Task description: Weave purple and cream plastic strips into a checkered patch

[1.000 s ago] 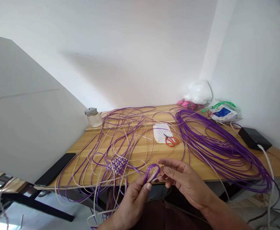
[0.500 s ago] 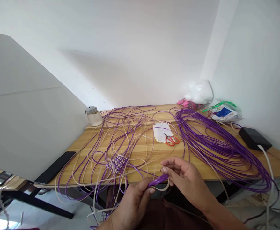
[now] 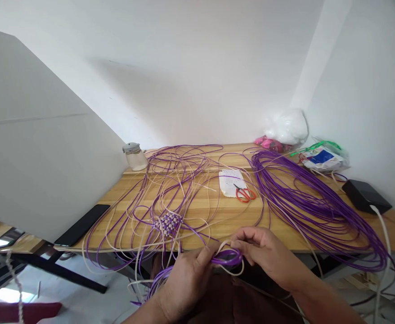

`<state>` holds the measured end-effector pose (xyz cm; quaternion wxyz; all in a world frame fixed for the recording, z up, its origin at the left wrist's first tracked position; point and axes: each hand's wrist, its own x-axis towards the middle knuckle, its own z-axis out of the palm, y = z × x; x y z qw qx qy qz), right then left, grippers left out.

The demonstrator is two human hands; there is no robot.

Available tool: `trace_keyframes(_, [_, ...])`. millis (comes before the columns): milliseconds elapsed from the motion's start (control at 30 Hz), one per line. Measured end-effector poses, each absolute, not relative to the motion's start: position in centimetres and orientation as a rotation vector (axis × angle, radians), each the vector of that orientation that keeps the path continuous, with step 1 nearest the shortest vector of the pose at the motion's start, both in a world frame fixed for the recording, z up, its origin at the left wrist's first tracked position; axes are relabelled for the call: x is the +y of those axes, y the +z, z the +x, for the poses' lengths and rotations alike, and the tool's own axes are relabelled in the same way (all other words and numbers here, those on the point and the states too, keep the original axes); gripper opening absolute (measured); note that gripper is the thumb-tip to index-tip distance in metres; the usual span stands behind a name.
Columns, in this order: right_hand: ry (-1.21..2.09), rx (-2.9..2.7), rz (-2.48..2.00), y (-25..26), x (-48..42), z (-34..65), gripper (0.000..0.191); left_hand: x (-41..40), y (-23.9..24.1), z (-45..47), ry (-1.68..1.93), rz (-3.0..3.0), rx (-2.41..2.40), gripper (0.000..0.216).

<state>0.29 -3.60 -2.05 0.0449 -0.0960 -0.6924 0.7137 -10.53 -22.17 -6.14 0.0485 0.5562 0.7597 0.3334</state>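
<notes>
My left hand [image 3: 184, 281] and my right hand [image 3: 265, 254] meet just below the front edge of the wooden table [image 3: 217, 211]. Both pinch a small loop of purple cord [image 3: 227, 258] with a cream strand [image 3: 233, 270] curling under it. More purple strands trail down from my left hand. A small woven purple-and-cream patch [image 3: 170, 222] lies on the table just beyond my hands, with loose cords spreading from it.
A big coil of purple cord [image 3: 305, 202] fills the table's right side. Red-handled scissors [image 3: 244, 193] lie on a white paper [image 3: 229, 182]. A glass jar [image 3: 135, 156], a black phone [image 3: 83, 223], a black box [image 3: 366, 195] and plastic bags [image 3: 285, 128] stand around. A grey panel [image 3: 32, 148] rises at left.
The upright purple loop has been folded flat and drawn lower. Both hands have closed together around it, and my view has shifted slightly.
</notes>
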Motion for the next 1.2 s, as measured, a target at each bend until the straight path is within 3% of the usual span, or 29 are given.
trace_keyframes(133, [2.728, -1.688, -0.097, -1.7, -4.2, 0.2, 0.026, -22.3, -6.6, -10.7, 1.082, 1.678, 2.32, 0.042])
trace_keyframes(233, [2.799, -1.583, -0.046, -1.7, -4.5, 0.0, 0.026, -22.5, -6.8, -10.7, 1.182, 1.631, 2.277, 0.04])
trace_keyframes(433, [2.045, -2.019, -0.288, -2.2, -4.6, -0.7, 0.025, -22.4, -7.3, -10.7, 1.365, 1.534, 2.092, 0.033])
trace_keyframes(667, [1.81, -2.122, -0.324, -3.5, -4.2, -1.3, 0.021, -22.1, -7.2, -11.0, 1.42, 1.455, 2.07, 0.033])
trace_keyframes(900, [0.855, -2.211, 0.019, -2.9, -4.4, -0.2, 0.021, -21.8, -6.9, -10.8, 1.476, 1.395, 2.012, 0.037])
trace_keyframes(1100, [0.61, -2.249, 0.247, -3.0, -4.5, -0.3, 0.036, -21.5, -6.9, -10.7, 1.444, 1.394, 2.017, 0.038])
trace_keyframes(1200, [0.662, -2.293, 0.223, -3.2, -4.6, -0.3, 0.029, -21.5, -7.0, -10.7, 1.428, 1.354, 2.047, 0.035])
